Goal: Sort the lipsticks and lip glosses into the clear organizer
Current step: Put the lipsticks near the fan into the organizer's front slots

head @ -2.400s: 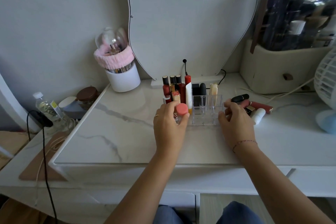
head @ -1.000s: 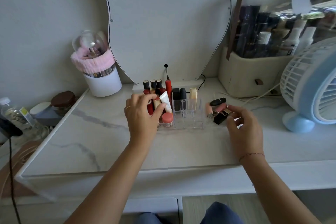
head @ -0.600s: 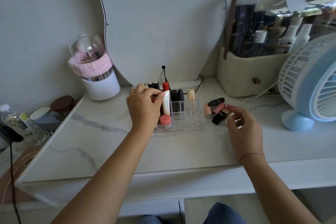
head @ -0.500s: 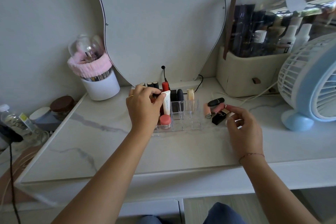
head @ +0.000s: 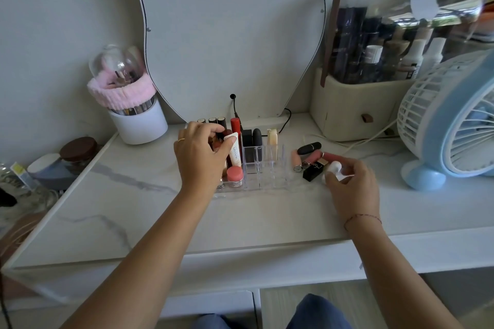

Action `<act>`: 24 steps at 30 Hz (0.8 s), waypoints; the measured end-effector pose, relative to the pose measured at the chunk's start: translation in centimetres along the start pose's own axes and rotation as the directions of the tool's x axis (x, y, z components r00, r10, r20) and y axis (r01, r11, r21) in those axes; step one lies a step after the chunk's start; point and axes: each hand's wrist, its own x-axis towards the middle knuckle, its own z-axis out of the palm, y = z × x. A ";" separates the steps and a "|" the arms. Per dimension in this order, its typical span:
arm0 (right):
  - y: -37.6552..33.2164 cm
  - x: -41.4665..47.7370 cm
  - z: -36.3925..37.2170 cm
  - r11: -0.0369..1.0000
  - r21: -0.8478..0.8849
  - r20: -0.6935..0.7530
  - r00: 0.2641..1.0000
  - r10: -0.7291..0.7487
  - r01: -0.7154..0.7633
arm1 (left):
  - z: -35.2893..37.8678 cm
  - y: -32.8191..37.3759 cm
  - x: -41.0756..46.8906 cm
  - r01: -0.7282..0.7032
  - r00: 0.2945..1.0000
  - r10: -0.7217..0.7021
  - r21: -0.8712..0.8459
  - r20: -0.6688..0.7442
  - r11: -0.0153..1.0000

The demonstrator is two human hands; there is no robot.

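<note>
While the left hand (head: 200,157) pinches a dark red gloss tube (head: 227,133) standing in the left cells of the clear acrylic organizer (head: 270,168), the right hand (head: 350,184) has a closed grip on a white round-capped tube (head: 334,168) right of it. Risk: withdrawing fingers could topple crowded uprights, and nudged loose lipsticks (head: 311,156) could roll.

You're wearing a gold ring (head: 181,139), left hand (head: 201,160); a thin bracelet (head: 362,217), right wrist (head: 359,230); blue jeans (head: 318,312) at six o'clock.
</note>
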 end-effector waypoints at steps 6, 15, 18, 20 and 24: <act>-1.1 1.9 0.6 0.961 -0.262 0.140 0.981 0.131 -0.091 | -0.9 -1.6 -2.3 0.058 0.998 -0.059 -0.089 -0.006 0.994; -1.0 3.5 0.3 0.908 -0.418 0.186 0.977 0.109 -0.022 | -1.2 -4.7 -5.4 0.272 0.887 -0.143 -0.246 0.440 0.930; -0.5 2.9 -0.3 0.944 -0.331 0.181 0.980 0.078 -0.015 | -1.0 -5.0 -5.1 0.323 0.853 -0.145 -0.289 0.501 0.901; -0.4 2.3 -0.8 0.981 -0.193 0.184 0.983 0.027 0.009 | -1.0 -5.1 -5.2 0.315 0.858 -0.135 -0.299 0.495 0.901; -1.9 1.3 -1.5 0.990 0.112 0.209 0.973 -0.103 0.081 | -1.0 -5.1 -5.3 0.314 0.865 -0.134 -0.313 0.484 0.896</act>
